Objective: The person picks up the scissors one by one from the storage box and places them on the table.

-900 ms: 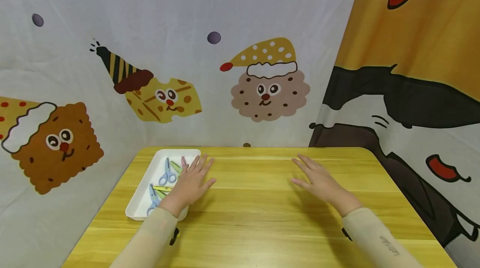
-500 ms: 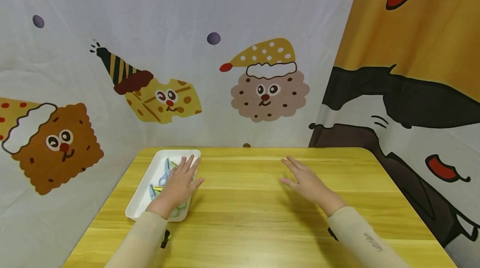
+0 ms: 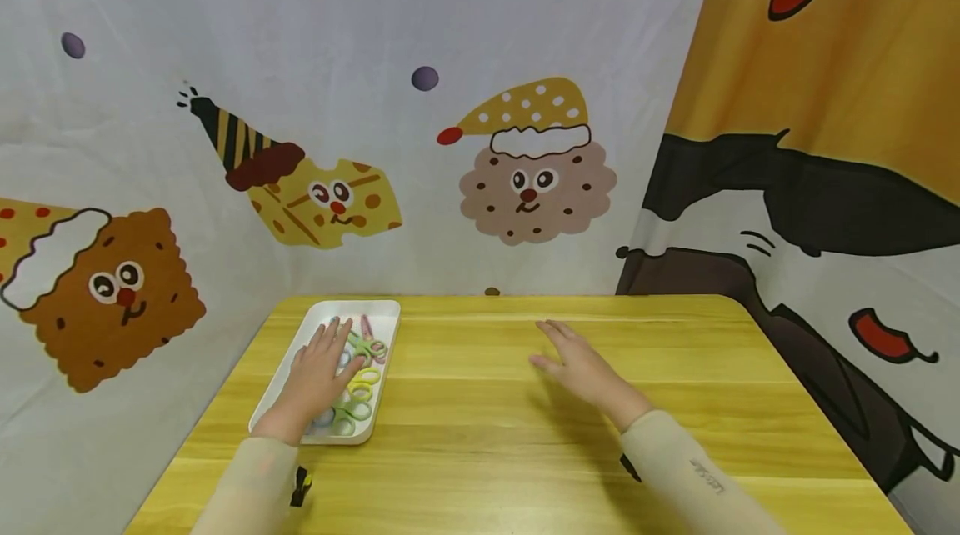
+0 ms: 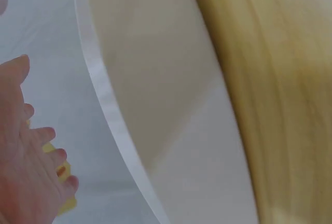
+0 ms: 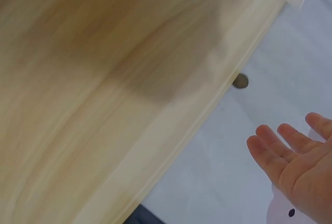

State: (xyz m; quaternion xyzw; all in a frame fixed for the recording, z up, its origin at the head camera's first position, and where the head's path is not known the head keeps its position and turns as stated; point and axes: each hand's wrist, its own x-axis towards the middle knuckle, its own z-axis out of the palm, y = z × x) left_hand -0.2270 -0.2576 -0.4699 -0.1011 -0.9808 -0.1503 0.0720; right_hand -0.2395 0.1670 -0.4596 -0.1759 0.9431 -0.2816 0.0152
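In the head view a white tray (image 3: pixel 392 312) on the table's left side holds several small scissors. Green scissors (image 3: pixel 368 347), yellow scissors (image 3: pixel 363 383) and pink scissors (image 3: pixel 366 327) show along its right side; blue ones lie partly hidden. Over the tray hovers my left hand (image 3: pixel 318 372), fingers spread and straight, holding nothing. My right hand (image 3: pixel 588 368) is above the middle of the table, its fingers extended and nothing in them. The left wrist view shows my left hand (image 4: pixel 31 156) beyond the tray wall (image 4: pixel 171 99); the right wrist view has my right hand (image 5: pixel 301 167) near the table's far edge.
The wooden table (image 3: pixel 480 452) reaches back to a white cloth (image 3: pixel 345 27) printed with cartoon snacks. At the right hangs another printed cloth (image 3: pixel 825 85). A small black strap piece (image 3: pixel 301 487) shows under the left sleeve.
Both hands have moved left. My left hand went from the tray's right edge to over its middle, uncovering the scissors on the right side. The tray stayed put.
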